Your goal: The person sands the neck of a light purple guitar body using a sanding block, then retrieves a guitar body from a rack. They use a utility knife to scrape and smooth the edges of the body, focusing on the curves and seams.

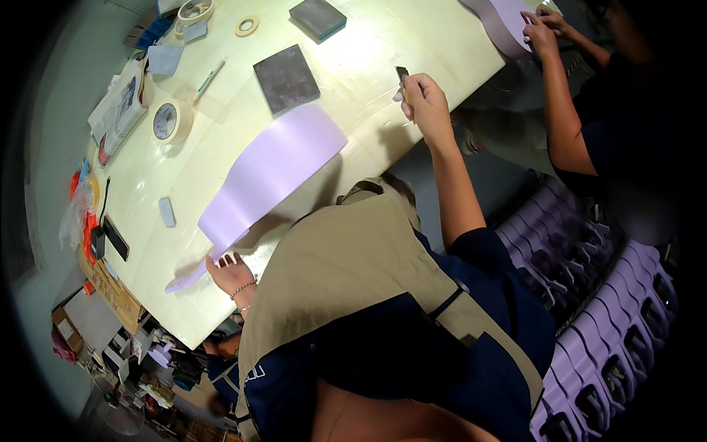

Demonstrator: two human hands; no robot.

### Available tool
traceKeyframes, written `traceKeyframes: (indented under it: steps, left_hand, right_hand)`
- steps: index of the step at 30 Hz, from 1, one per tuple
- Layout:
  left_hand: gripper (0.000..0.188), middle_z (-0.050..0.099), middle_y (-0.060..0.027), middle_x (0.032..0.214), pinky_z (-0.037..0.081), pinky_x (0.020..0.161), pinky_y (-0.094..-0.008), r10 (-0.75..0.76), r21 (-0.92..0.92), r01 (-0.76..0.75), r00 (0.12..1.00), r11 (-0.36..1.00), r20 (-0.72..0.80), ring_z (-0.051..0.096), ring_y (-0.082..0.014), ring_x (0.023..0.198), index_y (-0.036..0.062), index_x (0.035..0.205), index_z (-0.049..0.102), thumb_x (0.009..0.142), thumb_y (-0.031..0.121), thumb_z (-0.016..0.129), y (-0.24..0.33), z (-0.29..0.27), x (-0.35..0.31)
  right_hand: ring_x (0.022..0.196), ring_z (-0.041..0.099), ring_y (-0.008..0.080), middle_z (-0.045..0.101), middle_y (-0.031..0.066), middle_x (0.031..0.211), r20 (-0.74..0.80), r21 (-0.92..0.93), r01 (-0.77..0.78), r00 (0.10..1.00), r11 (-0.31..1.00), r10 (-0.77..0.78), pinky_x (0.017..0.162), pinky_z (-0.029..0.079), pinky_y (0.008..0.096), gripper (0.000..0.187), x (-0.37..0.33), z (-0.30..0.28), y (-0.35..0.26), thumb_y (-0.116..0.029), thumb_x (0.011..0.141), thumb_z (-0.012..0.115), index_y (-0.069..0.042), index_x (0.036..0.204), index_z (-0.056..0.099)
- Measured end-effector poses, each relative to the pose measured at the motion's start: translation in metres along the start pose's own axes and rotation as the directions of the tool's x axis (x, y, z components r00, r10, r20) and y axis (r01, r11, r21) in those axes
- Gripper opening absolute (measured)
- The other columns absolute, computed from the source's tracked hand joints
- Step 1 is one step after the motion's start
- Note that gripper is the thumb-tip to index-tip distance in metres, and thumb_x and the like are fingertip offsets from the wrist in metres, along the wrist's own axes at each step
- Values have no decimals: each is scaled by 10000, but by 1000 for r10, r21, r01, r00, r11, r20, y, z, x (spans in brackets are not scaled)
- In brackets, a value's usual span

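Note:
A glossy light-purple curved panel (276, 166) lies across the near side of the table, its narrow tail toward the lower left. Beside that tail is my left hand (232, 274), palm up, with fingers apart and slightly curled; whether the fingertips touch the panel I cannot tell. My right hand (427, 107) is raised above the table's right edge, closed around a small black-tipped tool (402, 74). Some yellow shows between its fingers, and the tool's exact kind is hard to make out. Beyond the panel rests a dark grey square block (287, 79).
Another grey block (318, 18), a wide tape roll (171, 122), a pen (210, 81), newspapers (121, 110), a phone (115, 239) and a small grey pad (167, 212) lie on the table. At right, a co-worker's hands (541, 33) touch another purple panel; racked purple parts (589, 339) stand below.

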State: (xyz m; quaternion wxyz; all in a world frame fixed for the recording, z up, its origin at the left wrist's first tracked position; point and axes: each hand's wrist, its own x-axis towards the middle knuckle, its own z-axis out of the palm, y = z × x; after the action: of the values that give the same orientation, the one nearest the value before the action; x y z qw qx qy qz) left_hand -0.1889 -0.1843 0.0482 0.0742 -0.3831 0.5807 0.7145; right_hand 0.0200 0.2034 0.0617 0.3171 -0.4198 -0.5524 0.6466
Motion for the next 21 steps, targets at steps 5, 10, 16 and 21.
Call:
traceKeyframes:
  steps: [5, 10, 16, 21]
  left_hand:
    - [575, 349, -153, 1386, 177, 1129, -397, 476, 229, -472, 879, 851, 42, 311, -245, 1299, -27, 1356, 376, 926, 316, 541, 11, 5, -18]
    - [590, 248, -172, 1509, 166, 1151, -420, 730, 290, -761, 644, 581, 226, 198, -282, 1415, -30, 1411, 316, 953, 279, 523, 27, 33, -73]
    - [389, 435, -149, 1386, 258, 1110, -421, 663, -79, -957, 133, 280, 737, 338, -288, 1354, -32, 1289, 492, 949, 150, 545, 59, 52, -100]
    - [97, 550, -82, 1089, 349, 985, -391, 438, -278, -889, -101, 363, 893, 481, -267, 1133, 79, 914, 725, 849, 103, 658, 69, 75, -137]
  right_hand:
    - [483, 458, 54, 614, 45, 728, 19, -13, -62, 998, 998, 62, 417, 333, 192, 231, -47, -3, -23, -254, 980, 550, -35, 909, 563]
    - [483, 550, 80, 637, 61, 701, 67, 0, -54, 996, 999, 54, 436, 413, 202, 242, -94, 12, -62, -238, 971, 572, -8, 895, 569]
    - [495, 540, 67, 629, 48, 697, 149, 13, -100, 984, 995, 97, 456, 405, 202, 231, -144, 48, -91, -225, 967, 582, -9, 888, 563]
    - [506, 528, 58, 629, 46, 701, 164, -124, 3, 986, 992, 17, 473, 384, 198, 177, -178, 81, -108, -177, 975, 553, -19, 895, 558]
